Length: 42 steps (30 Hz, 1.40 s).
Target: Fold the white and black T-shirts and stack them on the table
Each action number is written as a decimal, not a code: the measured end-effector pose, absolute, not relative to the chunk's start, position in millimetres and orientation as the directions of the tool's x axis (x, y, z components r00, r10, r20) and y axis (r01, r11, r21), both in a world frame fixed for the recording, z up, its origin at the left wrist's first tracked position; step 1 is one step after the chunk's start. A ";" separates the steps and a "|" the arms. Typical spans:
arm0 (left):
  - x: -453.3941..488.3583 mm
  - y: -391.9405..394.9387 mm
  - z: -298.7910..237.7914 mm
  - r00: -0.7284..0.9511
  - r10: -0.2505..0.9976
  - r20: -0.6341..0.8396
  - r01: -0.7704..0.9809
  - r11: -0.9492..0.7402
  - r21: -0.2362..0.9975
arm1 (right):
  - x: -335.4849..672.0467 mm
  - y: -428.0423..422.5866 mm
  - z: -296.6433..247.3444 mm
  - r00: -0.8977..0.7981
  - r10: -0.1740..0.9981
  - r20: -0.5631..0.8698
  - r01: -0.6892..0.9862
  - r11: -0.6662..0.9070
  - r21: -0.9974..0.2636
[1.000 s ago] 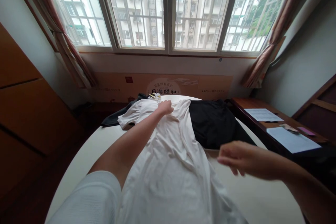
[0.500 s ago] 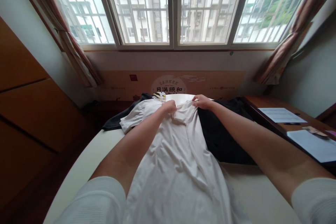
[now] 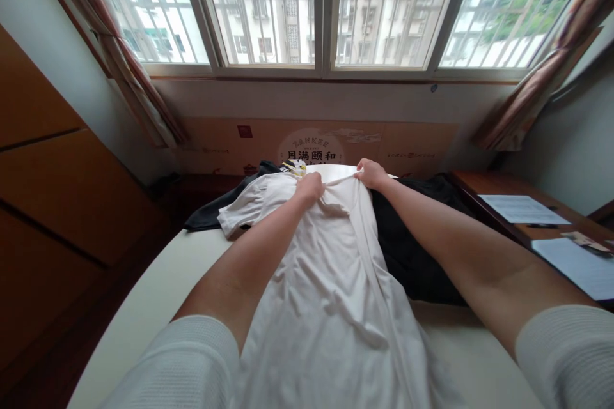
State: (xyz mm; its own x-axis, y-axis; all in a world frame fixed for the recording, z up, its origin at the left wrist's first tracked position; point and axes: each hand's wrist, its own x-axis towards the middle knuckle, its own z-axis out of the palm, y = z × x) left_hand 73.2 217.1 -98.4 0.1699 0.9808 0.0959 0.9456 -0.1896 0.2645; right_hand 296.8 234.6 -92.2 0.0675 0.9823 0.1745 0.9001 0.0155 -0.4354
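White short-sleeved fabric garment [image 3: 321,294] is spread on rounded off-white bench [image 3: 167,281], creases remaining; far edge gripped by closed left hand [image 3: 311,188], right hand [image 3: 371,174].

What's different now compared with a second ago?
The right hand, free above the table earlier, has moved forward and inward and taken hold of the white garment near its far edge; a fold now stretches between the hands. The left hand keeps its grip; the black cloth still lies at right.
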 end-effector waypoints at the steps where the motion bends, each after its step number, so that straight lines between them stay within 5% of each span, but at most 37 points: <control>1: 73.1 216.0 -98.2 0.171 0.980 0.100 0.946 -0.192 0.263 | 293.9 230.9 -92.3 0.076 0.984 0.161 0.904 0.001 -0.427; 9: 85.3 153.9 -73.6 0.168 0.953 0.252 0.934 -0.236 0.269 | 285.7 128.4 -62.5 -0.026 0.959 0.284 0.957 0.107 -0.271; 13: 92.4 66.1 -69.7 0.391 0.917 0.078 0.866 -0.395 0.307 | 300.2 26.7 -61.4 -0.114 0.974 0.195 0.961 0.158 -0.228; 18: 98.0 -27.8 -75.6 0.492 0.861 -0.126 0.821 -0.412 0.395 | 316.6 -94.7 -90.3 -0.104 0.992 0.068 0.911 0.123 -0.393; 23: 100.3 -61.3 -79.8 0.495 0.854 -0.162 0.817 -0.393 0.422 | 316.5 -171.2 -118.7 -0.053 0.996 0.070 0.859 0.081 -0.506; 33: 93.9 -107.1 -81.5 0.453 0.862 -0.229 0.723 -0.204 0.660 | 311.2 -209.2 -130.1 0.015 0.984 0.178 0.769 0.103 -0.631; 42: 89.2 -124.7 -85.7 0.420 0.750 -0.511 0.453 0.315 0.834 | 326.2 -213.0 -138.6 0.083 0.993 0.088 0.673 0.009 -0.740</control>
State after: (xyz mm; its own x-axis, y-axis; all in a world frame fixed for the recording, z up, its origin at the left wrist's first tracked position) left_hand 89.2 -124.7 -85.7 0.4201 0.7496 -0.5115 0.4526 0.3155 0.8341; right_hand 326.2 -213.0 -138.6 0.0831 0.9926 0.0881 0.6726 0.0094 -0.7400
